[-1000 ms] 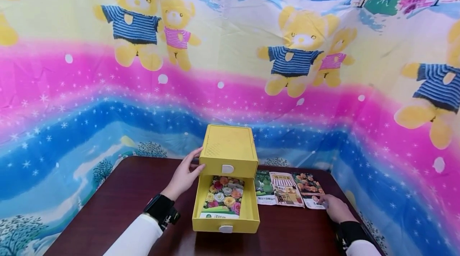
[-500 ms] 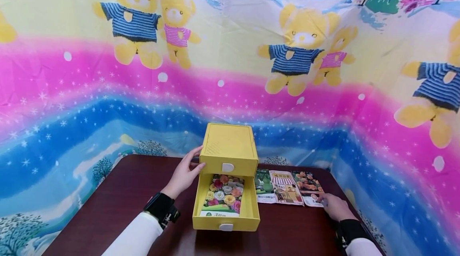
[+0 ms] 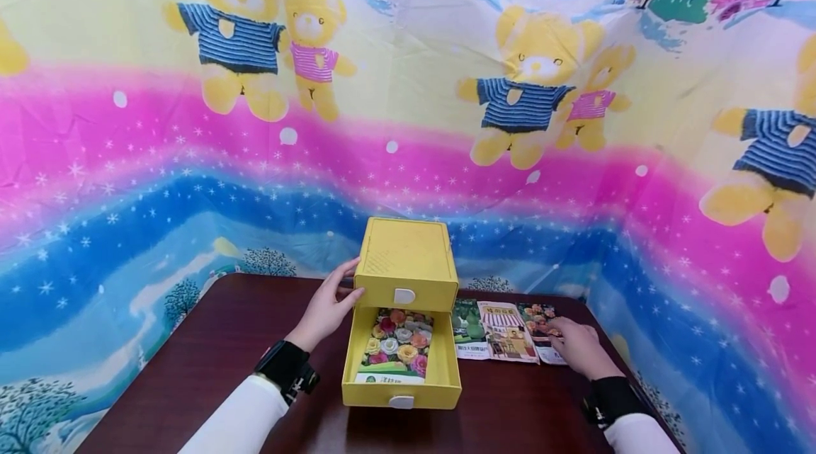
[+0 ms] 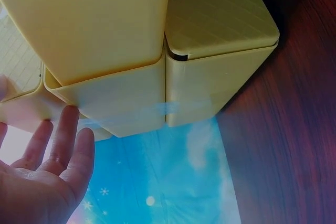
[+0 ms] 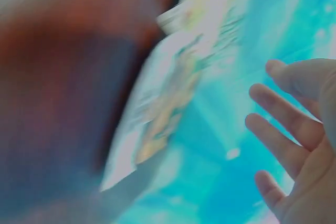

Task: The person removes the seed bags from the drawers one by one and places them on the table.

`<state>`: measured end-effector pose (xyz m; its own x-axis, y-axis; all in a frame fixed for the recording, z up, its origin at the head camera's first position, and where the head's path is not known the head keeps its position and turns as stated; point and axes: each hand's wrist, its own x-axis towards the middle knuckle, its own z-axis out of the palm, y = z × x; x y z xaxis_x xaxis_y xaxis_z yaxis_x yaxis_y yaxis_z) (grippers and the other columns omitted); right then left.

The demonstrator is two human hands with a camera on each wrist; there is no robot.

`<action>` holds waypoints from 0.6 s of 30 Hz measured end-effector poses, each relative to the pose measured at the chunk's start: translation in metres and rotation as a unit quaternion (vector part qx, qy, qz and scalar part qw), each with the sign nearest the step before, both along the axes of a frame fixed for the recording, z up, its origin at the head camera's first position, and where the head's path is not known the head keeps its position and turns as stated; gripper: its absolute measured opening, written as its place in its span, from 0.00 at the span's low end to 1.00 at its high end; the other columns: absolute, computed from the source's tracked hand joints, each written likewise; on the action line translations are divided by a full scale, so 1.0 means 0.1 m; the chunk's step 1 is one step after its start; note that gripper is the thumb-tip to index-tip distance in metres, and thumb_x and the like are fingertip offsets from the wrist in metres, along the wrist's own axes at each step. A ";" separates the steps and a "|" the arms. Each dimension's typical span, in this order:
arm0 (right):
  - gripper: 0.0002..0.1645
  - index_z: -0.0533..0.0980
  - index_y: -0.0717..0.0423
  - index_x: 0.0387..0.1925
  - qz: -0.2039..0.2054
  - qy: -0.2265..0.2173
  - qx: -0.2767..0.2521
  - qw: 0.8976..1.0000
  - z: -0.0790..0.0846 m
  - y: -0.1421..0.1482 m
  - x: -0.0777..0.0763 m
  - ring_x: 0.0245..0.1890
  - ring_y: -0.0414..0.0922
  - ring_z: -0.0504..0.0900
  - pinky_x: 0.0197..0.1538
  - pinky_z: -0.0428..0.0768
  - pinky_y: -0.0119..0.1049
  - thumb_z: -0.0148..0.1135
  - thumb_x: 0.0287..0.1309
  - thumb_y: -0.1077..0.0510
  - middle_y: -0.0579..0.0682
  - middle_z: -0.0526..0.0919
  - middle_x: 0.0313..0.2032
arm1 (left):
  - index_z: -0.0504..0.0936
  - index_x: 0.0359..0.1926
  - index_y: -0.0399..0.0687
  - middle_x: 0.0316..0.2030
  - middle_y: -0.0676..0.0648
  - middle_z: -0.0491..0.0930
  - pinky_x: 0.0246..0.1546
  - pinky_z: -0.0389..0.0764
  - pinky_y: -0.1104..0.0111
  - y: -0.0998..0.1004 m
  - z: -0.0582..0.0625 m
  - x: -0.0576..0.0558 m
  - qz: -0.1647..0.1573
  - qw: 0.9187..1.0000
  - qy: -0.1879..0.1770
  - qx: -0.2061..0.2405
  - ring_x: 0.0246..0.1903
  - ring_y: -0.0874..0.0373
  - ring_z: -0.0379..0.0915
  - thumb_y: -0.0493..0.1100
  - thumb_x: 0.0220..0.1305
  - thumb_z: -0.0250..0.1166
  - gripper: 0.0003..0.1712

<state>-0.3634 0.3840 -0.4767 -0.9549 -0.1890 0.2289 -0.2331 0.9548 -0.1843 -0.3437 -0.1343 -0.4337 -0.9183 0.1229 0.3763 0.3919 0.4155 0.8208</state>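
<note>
A yellow two-drawer box (image 3: 408, 248) stands on the table, its lower drawer (image 3: 370, 396) pulled out. Inside that drawer lies a flat packet (image 3: 395, 351) printed with roses. My left hand (image 3: 325, 311) rests against the box's upper left side, thumb near the front corner; the left wrist view shows extended fingers (image 4: 65, 135) by the yellow wall. On the right, my right hand (image 3: 583, 348) is over an orange-flower packet (image 3: 535, 314), covering part of it. In the blurred right wrist view its fingers are spread with nothing held.
Left of the orange-flower packet lie a packet with a shop picture (image 3: 506, 333) and a green packet (image 3: 468, 326), close beside the box. The dark red wooden table (image 3: 255, 326) backs onto a bear-printed cloth (image 3: 395, 71).
My right hand has moved from the orange-flower packet's lower right edge up and inward over it. The left hand, the box and the drawer stay in place.
</note>
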 end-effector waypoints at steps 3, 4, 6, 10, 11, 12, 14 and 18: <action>0.09 0.85 0.51 0.44 0.043 0.060 0.001 0.997 0.16 -0.22 0.05 0.44 0.53 0.85 0.58 0.68 0.67 0.66 0.64 0.64 0.51 0.86 0.43 | 0.58 0.77 0.72 0.69 0.43 0.67 0.50 0.84 0.60 0.00 0.00 0.01 -0.001 1.000 -0.003 0.001 0.56 0.45 0.78 0.45 0.75 0.62 0.37; 0.09 0.85 0.49 0.43 0.059 0.079 -0.001 0.995 0.21 -0.30 0.06 0.42 0.51 0.85 0.58 0.69 0.65 0.66 0.64 0.64 0.48 0.86 0.42 | 0.58 0.78 0.72 0.69 0.43 0.67 0.50 0.84 0.60 0.00 0.00 0.01 -0.003 1.000 -0.004 0.001 0.56 0.45 0.78 0.45 0.75 0.62 0.37; 0.09 0.85 0.48 0.42 0.092 0.116 0.002 0.989 0.30 -0.46 0.10 0.40 0.48 0.85 0.57 0.72 0.61 0.67 0.63 0.64 0.46 0.87 0.40 | 0.58 0.78 0.73 0.70 0.43 0.66 0.50 0.84 0.61 0.01 0.00 0.02 -0.005 1.000 -0.006 0.003 0.56 0.45 0.78 0.45 0.75 0.62 0.38; 0.08 0.85 0.47 0.42 0.148 0.179 0.011 0.973 0.50 -0.77 0.20 0.43 0.46 0.85 0.57 0.76 0.55 0.69 0.63 0.61 0.42 0.87 0.40 | 0.57 0.78 0.74 0.70 0.45 0.66 0.51 0.83 0.62 0.01 0.00 0.02 -0.007 1.000 -0.009 0.004 0.57 0.46 0.77 0.45 0.75 0.61 0.38; 0.08 0.85 0.47 0.42 0.162 0.194 0.011 0.968 0.55 -0.84 0.23 0.43 0.46 0.85 0.56 0.76 0.54 0.70 0.62 0.60 0.42 0.87 0.40 | 0.57 0.78 0.75 0.70 0.45 0.66 0.51 0.83 0.62 0.01 0.00 0.02 -0.006 1.000 -0.009 0.004 0.57 0.46 0.77 0.45 0.75 0.62 0.38; 0.08 0.85 0.47 0.42 0.176 0.208 0.010 0.962 0.60 -0.92 0.26 0.43 0.45 0.86 0.56 0.77 0.53 0.71 0.61 0.60 0.41 0.88 0.39 | 0.57 0.77 0.75 0.70 0.45 0.66 0.51 0.83 0.62 0.01 0.01 0.03 -0.006 1.000 -0.009 0.005 0.58 0.46 0.77 0.45 0.75 0.62 0.38; 0.10 0.85 0.47 0.42 0.206 0.233 0.006 0.950 0.68 -1.07 0.32 0.43 0.44 0.86 0.55 0.78 0.51 0.73 0.59 0.60 0.41 0.87 0.39 | 0.57 0.77 0.76 0.70 0.45 0.66 0.51 0.83 0.62 0.01 0.01 0.03 -0.003 1.000 -0.011 0.005 0.58 0.47 0.77 0.45 0.75 0.62 0.38; 0.11 0.85 0.47 0.41 0.266 0.260 0.004 0.928 0.78 -1.36 0.43 0.42 0.42 0.85 0.53 0.79 0.47 0.75 0.55 0.60 0.40 0.87 0.38 | 0.57 0.77 0.75 0.70 0.44 0.66 0.51 0.83 0.62 0.01 0.01 0.03 -0.003 1.000 -0.009 0.004 0.57 0.46 0.77 0.45 0.75 0.62 0.38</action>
<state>-0.3208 0.2485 -0.3983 -0.4863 -0.6061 0.6294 -0.7272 0.6801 0.0931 -0.3403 -0.1330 -0.4326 -0.9240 0.1246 0.3616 0.3800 0.4062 0.8310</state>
